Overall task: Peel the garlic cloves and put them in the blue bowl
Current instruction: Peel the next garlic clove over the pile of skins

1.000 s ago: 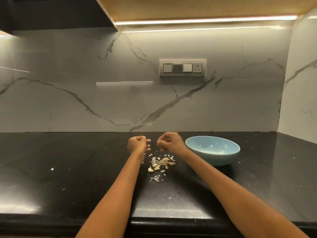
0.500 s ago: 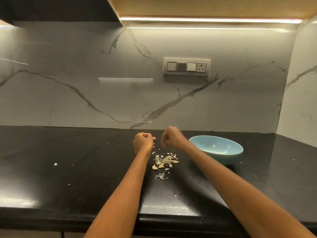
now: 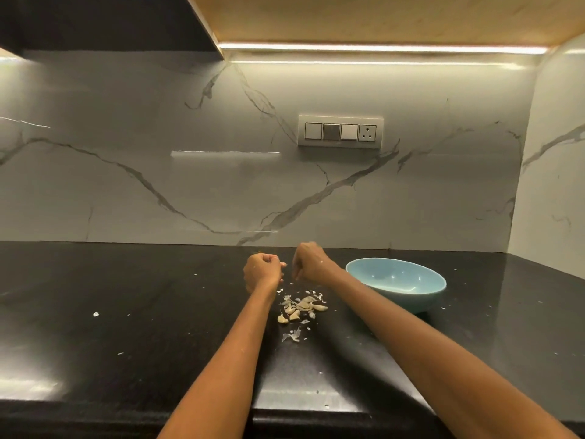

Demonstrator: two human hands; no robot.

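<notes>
Head view: hands over the garlic

I see left hand (image 3: 262, 271) and right hand (image 3: 311, 262) curled close together; any clove held I cannot tell. Garlic cloves (image 3: 300, 308) lie on the black counter (image 3: 126, 312), beside the blue bowl (image 3: 395, 285).

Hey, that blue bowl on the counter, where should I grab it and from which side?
Take the blue bowl by its rim, thumb inside and fingers under the outer wall. Come from the near right: the rim is wide, open and facing up there, while the right hand and the garlic pile crowd its left side.
</notes>
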